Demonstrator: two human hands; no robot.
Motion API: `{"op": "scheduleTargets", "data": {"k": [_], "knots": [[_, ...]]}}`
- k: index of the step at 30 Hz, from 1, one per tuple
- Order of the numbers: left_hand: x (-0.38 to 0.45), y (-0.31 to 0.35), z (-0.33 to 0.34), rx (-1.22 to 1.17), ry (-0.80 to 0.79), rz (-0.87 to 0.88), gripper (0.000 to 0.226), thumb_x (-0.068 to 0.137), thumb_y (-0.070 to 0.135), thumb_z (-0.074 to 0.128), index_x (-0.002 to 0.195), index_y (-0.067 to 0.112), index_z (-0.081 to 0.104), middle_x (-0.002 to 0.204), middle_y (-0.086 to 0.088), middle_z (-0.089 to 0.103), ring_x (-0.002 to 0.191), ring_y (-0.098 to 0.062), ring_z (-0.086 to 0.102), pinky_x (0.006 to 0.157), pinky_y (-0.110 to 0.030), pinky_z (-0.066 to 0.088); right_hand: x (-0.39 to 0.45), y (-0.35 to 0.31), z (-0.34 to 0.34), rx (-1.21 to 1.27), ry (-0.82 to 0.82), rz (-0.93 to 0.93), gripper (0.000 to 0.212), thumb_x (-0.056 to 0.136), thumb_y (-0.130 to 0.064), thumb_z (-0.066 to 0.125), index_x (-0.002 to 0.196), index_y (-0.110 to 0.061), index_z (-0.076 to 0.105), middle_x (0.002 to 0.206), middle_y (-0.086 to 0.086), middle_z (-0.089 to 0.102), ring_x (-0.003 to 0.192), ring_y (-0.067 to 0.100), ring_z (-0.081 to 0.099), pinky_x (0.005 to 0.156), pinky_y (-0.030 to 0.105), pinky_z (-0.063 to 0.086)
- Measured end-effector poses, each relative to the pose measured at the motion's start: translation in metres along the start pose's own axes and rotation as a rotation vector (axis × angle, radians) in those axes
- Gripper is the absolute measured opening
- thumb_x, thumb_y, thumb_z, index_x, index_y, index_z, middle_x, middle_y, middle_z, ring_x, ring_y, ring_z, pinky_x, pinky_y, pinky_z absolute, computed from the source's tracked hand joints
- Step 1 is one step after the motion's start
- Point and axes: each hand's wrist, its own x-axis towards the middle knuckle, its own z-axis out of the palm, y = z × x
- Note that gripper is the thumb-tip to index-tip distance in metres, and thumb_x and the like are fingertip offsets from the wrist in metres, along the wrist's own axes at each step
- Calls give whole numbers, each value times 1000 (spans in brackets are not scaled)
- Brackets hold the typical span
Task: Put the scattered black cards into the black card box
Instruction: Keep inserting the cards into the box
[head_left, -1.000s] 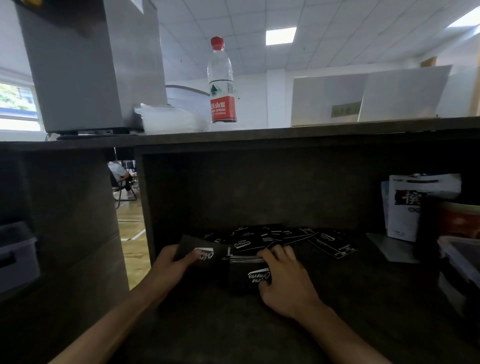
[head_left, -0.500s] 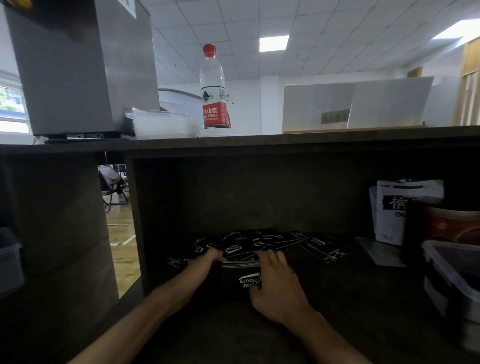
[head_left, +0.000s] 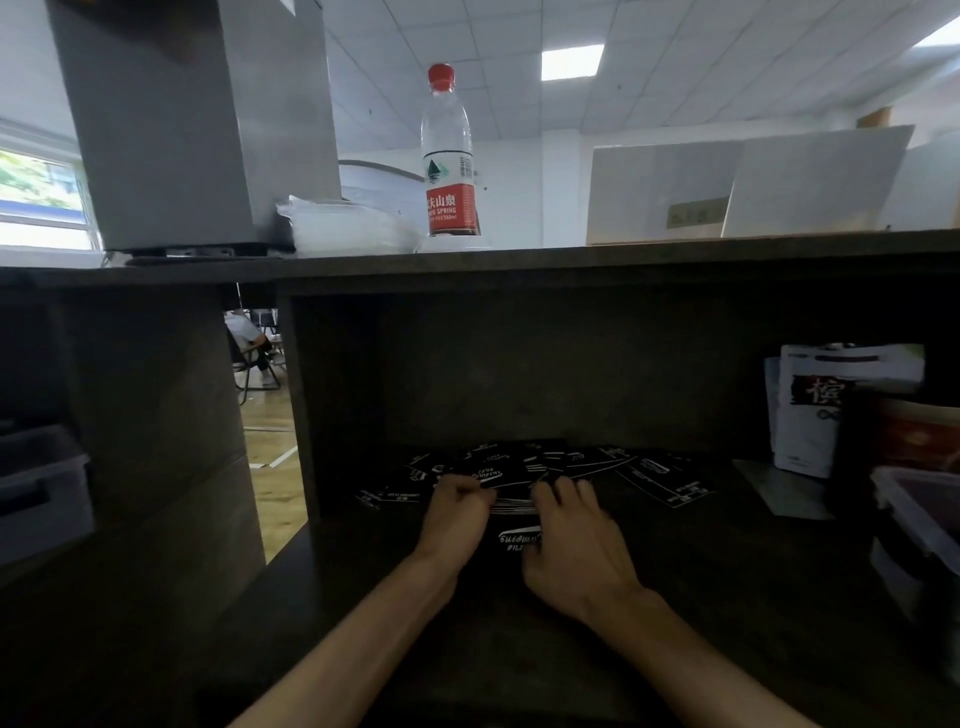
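Several black cards (head_left: 571, 465) with white print lie scattered at the back of a dark shelf. In front of them stands the black card box (head_left: 511, 543), its white logo facing me and a stack of cards showing at its top. My right hand (head_left: 574, 540) rests on the right side of the box, fingers curled over its top edge. My left hand (head_left: 457, 512) is at the box's left top corner, fingers curled and pinching a black card over the stack.
One black card (head_left: 670, 483) lies apart to the right and another (head_left: 389, 496) to the left. A white pouch (head_left: 821, 410), a red tub and a clear plastic bin (head_left: 919, 512) crowd the right. A water bottle (head_left: 449, 166) stands on the top board.
My left hand moved from the box's left side to its top corner and closed on a card. My right hand stayed on the box. The view tilted slightly.
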Motion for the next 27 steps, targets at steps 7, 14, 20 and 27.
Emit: {"op": "scheduleTargets", "data": {"k": [7,14,20,27], "knots": [[5,7,40,26,-231,13,31,96,19,51,124,28,52,108,11,56,92,-1,51,69,-18,39,-2,28,-20,-74,-66,71,55,85,-33,55,136,-24,39,133,1,45,123,22,36,96,41,44],[48,9,13,366,-192,229,31,102,41,43,101,25,71,113,5,69,109,-12,61,84,-20,43,-10,32,-10,-18,25,86,58,84,-36,53,140,-32,40,132,-9,44,124,16,34,99,43,42],[98,-3,-21,1316,-21,303,56,88,47,61,136,24,46,136,-8,54,127,-29,47,103,-40,35,-10,36,-6,6,43,85,58,83,-38,51,141,-35,41,129,-11,45,121,14,34,98,43,42],[97,15,-41,689,163,503,17,90,10,59,95,23,69,94,2,73,96,-21,68,86,-31,50,-9,36,-6,-9,31,90,60,85,-38,53,143,-33,40,133,-8,44,124,17,34,99,44,41]]}}
